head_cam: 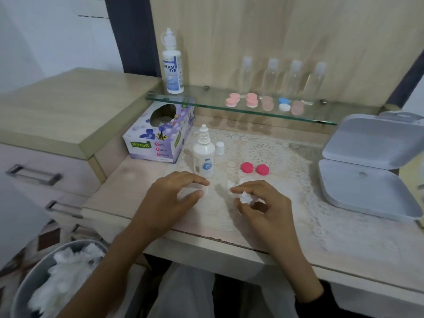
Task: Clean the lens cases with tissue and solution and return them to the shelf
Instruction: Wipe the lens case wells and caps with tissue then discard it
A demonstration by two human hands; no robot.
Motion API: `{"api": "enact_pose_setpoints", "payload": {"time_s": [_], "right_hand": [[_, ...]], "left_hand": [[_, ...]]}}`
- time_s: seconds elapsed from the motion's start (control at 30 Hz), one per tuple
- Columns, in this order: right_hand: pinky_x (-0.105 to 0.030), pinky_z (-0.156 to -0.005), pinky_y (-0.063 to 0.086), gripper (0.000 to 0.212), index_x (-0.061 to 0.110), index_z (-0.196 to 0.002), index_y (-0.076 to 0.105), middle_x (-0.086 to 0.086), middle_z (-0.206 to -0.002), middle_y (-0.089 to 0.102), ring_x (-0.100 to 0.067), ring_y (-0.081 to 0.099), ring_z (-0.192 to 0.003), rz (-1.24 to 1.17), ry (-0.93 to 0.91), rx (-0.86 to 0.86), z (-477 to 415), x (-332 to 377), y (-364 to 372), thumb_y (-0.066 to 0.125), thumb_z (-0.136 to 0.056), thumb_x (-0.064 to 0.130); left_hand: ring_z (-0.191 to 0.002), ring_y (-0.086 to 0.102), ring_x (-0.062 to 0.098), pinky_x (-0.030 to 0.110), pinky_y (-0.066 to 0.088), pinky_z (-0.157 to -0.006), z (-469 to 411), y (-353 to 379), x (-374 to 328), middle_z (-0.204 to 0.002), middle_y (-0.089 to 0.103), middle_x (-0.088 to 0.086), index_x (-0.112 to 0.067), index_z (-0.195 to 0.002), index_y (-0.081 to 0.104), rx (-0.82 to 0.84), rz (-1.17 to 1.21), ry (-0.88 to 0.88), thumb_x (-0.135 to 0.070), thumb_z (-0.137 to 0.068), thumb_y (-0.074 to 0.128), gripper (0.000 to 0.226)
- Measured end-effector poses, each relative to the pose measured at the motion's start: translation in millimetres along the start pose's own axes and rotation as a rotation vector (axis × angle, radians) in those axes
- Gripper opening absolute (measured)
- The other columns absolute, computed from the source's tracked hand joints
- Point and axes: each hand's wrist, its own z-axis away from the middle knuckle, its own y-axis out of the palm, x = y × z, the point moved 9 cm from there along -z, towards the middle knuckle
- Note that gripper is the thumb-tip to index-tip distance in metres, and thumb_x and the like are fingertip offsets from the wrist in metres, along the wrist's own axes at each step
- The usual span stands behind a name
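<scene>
Okay, wooden desk with a lace mat on top, cabinet with drawers to its left. Grey plastic box lies open at the right edge of the desk. Glass shelf runs along the back wall. Round bin at lower left beside the person's knees, full of crumpled white tissue. Purple tissue box sits under the left end of the shelf.

Left hand rests on the mat, thumb and fingers curled round a small clear case base; that piece is faint and hard to make out. Right hand is just beside it, fingertips pinching a scrunched tissue.

Large solution bottle stands upright on the left end of the shelf, four clear bottles stand in a row to its right. Small solution bottle is upright on the mat behind the left hand, uncapped, its white cap just beside it.

Finished lens cases, pink ones plus one blue-and-white, lie on the shelf in front of the clear bottles. Two pink lids lie side by side on the mat, near the right hand.
</scene>
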Motion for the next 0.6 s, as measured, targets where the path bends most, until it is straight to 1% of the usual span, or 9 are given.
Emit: {"api": "enact_pose_setpoints", "payload": {"time_s": [0.07,0.13,0.2,0.27,0.37,0.43,0.5,0.57,0.6], "right_hand": [[-0.018,-0.067,0.05,0.026,0.018,-0.091,0.076,0.009,-0.095,0.068,-0.006,0.063,-0.093,-0.046,-0.039,0.054,2,11,22,0.067,-0.077,-0.001],[-0.018,-0.068,0.049,0.023,0.017,-0.091,0.075,0.009,-0.096,0.068,-0.006,0.064,-0.094,-0.092,-0.072,0.101,4,23,45,0.067,-0.077,0.0],[-0.015,-0.069,0.048,0.023,0.016,-0.091,0.075,0.01,-0.095,0.068,-0.005,0.063,-0.094,-0.152,-0.082,0.151,7,33,69,0.067,-0.077,0.0],[-0.016,-0.069,0.049,0.024,0.016,-0.091,0.075,0.009,-0.096,0.068,-0.005,0.063,-0.094,-0.177,-0.115,0.199,9,45,92,0.066,-0.077,-0.001],[-0.015,-0.071,0.052,0.022,0.016,-0.09,0.074,0.005,-0.096,0.069,-0.001,0.063,-0.094,-0.212,-0.152,0.245,14,61,129,0.064,-0.078,0.002],[-0.012,-0.071,0.053,0.021,0.02,-0.089,0.074,0.005,-0.095,0.069,-0.001,0.063,-0.091,-0.228,-0.169,0.256,19,73,154,0.065,-0.078,0.005],[-0.013,-0.069,0.053,0.019,0.026,-0.09,0.072,0.007,-0.094,0.067,-0.001,0.063,-0.088,-0.27,-0.19,0.298,26,86,180,0.065,-0.079,0.012],[-0.011,-0.068,0.05,0.017,0.025,-0.092,0.071,0.008,-0.094,0.065,-0.001,0.061,-0.088,-0.309,-0.199,0.39,36,99,208,0.063,-0.08,0.014],[-0.009,-0.068,0.048,0.019,0.021,-0.092,0.072,0.007,-0.094,0.065,-0.001,0.061,-0.088,-0.306,-0.205,0.428,41,104,221,0.064,-0.08,0.009]], "left_hand": [[-0.102,0.056,-0.005,0.017,0.043,-0.091,10,-22,13,-0.104,0.062,-0.028,-0.034,-0.104,0.067,-0.029,-0.056,-0.036,-0.036,-0.086,0.056,0.021],[-0.102,0.055,-0.008,0.009,0.038,-0.09,20,-47,24,-0.104,0.059,-0.032,-0.034,-0.104,0.067,-0.077,-0.091,-0.058,-0.039,-0.087,0.054,0.022],[-0.101,0.057,-0.006,0.009,0.04,-0.089,33,-71,31,-0.105,0.062,-0.026,-0.029,-0.103,0.068,-0.143,-0.103,-0.057,-0.039,-0.088,0.053,0.024],[-0.099,0.058,-0.005,0.009,0.04,-0.088,48,-95,39,-0.103,0.064,-0.021,-0.024,-0.102,0.069,-0.216,-0.115,-0.065,-0.036,-0.088,0.053,0.024],[-0.095,0.058,-0.007,0.007,0.041,-0.086,72,-128,58,-0.102,0.065,-0.019,-0.025,-0.101,0.069,-0.295,-0.179,-0.12,-0.036,-0.088,0.053,0.023],[-0.095,0.058,-0.007,0.007,0.041,-0.085,91,-148,74,-0.102,0.066,-0.016,-0.023,-0.1,0.069,-0.33,-0.219,-0.164,-0.035,-0.087,0.054,0.023],[-0.096,0.057,-0.009,0.006,0.041,-0.085,109,-167,90,-0.103,0.065,-0.018,-0.022,-0.1,0.07,-0.368,-0.242,-0.209,-0.031,-0.088,0.056,0.02],[-0.097,0.058,-0.007,0.01,0.044,-0.083,128,-182,104,-0.103,0.065,-0.017,-0.023,-0.1,0.069,-0.409,-0.248,-0.246,-0.024,-0.087,0.059,0.016],[-0.097,0.06,-0.003,0.015,0.047,-0.081,136,-188,110,-0.102,0.067,-0.014,-0.022,-0.099,0.07,-0.43,-0.246,-0.263,-0.021,-0.087,0.06,0.016]]}}
